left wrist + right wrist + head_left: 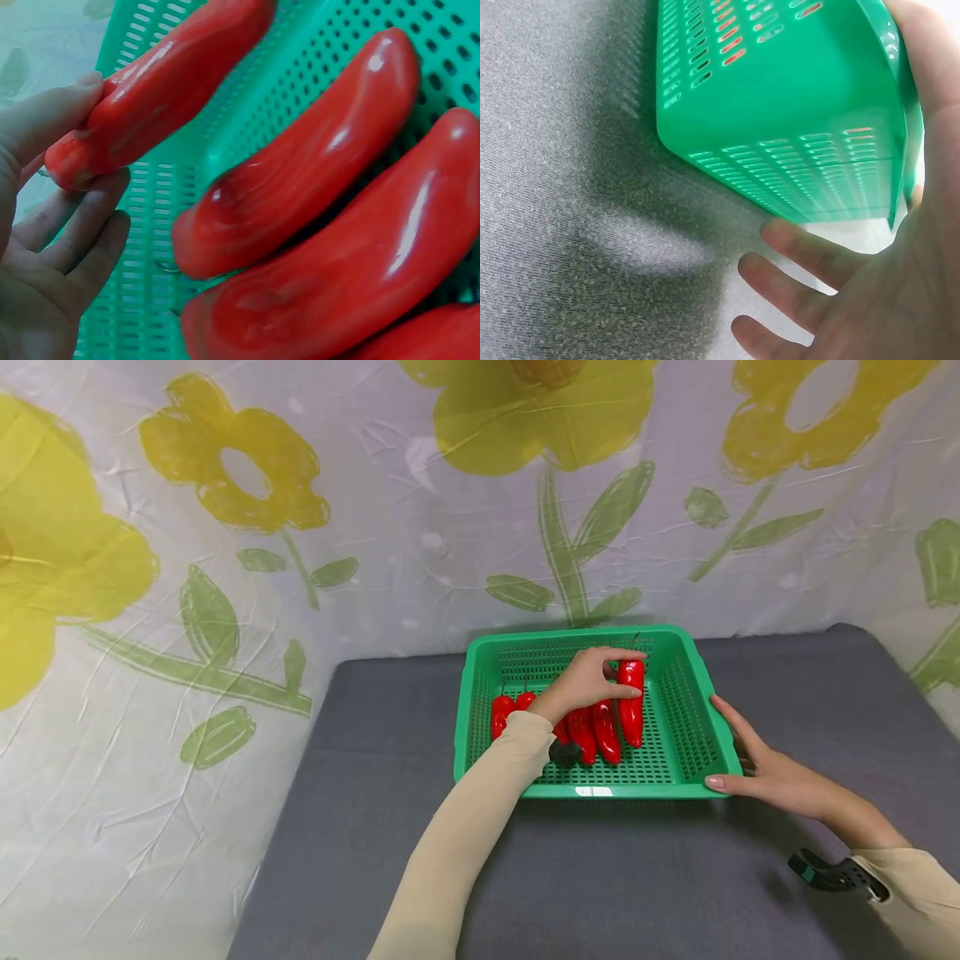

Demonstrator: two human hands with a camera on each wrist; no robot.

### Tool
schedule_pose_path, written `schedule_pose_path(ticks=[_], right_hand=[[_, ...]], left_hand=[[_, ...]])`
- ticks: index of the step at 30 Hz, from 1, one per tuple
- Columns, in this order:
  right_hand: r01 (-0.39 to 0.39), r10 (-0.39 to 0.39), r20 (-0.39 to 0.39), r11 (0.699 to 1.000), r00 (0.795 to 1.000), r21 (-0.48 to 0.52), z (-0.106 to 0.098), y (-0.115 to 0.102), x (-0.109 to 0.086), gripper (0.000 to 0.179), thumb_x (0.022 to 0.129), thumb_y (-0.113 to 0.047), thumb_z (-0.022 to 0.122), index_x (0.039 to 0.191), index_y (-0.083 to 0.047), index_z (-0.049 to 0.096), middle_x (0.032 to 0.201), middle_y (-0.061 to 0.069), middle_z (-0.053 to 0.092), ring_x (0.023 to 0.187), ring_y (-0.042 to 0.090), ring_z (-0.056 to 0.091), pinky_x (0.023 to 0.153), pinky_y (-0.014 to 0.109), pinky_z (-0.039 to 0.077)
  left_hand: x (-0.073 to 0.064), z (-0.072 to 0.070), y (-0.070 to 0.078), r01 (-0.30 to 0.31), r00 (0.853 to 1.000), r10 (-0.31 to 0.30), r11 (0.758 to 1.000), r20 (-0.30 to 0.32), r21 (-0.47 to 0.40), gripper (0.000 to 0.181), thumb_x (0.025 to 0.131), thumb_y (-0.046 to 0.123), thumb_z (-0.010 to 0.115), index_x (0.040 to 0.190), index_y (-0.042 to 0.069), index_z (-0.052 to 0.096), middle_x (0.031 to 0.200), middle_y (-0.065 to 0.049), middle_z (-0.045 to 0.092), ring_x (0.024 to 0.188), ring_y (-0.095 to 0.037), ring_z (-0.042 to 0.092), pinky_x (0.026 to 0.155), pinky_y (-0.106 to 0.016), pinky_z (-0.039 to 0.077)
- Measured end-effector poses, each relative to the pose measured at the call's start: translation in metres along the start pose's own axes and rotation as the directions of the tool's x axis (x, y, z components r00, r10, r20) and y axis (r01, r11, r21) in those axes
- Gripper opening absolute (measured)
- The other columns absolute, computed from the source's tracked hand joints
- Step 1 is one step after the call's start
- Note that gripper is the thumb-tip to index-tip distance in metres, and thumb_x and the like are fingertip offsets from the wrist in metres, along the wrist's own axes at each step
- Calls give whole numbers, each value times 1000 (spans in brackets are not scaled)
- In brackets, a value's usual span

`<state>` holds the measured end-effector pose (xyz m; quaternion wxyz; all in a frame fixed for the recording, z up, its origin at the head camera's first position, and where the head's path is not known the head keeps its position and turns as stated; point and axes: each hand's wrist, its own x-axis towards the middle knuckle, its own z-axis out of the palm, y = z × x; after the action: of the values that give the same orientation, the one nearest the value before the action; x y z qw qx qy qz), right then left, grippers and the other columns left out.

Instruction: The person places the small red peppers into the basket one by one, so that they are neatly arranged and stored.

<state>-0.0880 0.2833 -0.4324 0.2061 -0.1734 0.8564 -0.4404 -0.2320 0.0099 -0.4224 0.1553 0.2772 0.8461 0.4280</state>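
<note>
My left hand (588, 681) pinches a glossy red pepper (632, 714) near its stem end, thumb on one side and fingers on the other. The held pepper (176, 86) slants over the basket in the left wrist view. Other red peppers (606, 732) lie side by side in the green plastic basket (697, 789), partly hidden by my left wrist. My right hand (776, 781) touches the basket's front right corner, thumb on the front rim and index finger along the right rim. Its other fingers (802, 255) stretch out below the rim, apart from the basket wall.
The basket stands on a dark grey table (375, 827), close to its back edge. Behind hangs a white cloth (405, 560) printed with yellow flowers. A black wristband (832, 870) is on my right wrist.
</note>
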Motion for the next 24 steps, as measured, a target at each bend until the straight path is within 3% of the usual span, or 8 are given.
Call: schedule_pose_path(ticks=[6, 10, 18, 24], right_hand=[[-7, 7, 1, 1000, 1000, -3, 0, -1, -1, 108, 95, -20, 64, 153, -38, -25, 150, 43, 23, 127, 70, 35, 83, 63, 49], [-12, 12, 1, 1000, 1000, -9, 0, -2, -1, 108, 95, -21, 64, 153, -37, -25, 150, 43, 23, 127, 70, 35, 82, 63, 49], [-1, 1, -2, 1000, 1000, -7, 0, 0, 0, 108, 95, -19, 64, 153, -37, -24, 149, 42, 25, 126, 67, 38, 82, 61, 50], [1, -1, -3, 1000, 1000, -6, 0, 1, 0, 108, 95, -19, 64, 153, -38, -25, 148, 42, 27, 126, 67, 39, 82, 60, 50]], left_hand=[[2, 8, -6, 58, 998, -58, 998, 26, 8, 59, 85, 29, 79, 140, 27, 57, 126, 2, 65, 98, -8, 65, 71, -19, 54], [1, 11, -8, 49, 998, -49, 999, 35, 1, 59, 84, 27, 79, 139, 24, 58, 128, 1, 64, 101, -10, 64, 72, -20, 55], [1, 16, -11, 40, 998, -42, 998, 39, 46, 58, 83, 30, 80, 137, 26, 60, 121, 5, 67, 93, -8, 63, 70, -19, 54], [2, 17, -13, 42, 998, -46, 995, 43, 90, 57, 83, 33, 80, 137, 28, 60, 123, 8, 66, 111, -9, 58, 80, -17, 52]])
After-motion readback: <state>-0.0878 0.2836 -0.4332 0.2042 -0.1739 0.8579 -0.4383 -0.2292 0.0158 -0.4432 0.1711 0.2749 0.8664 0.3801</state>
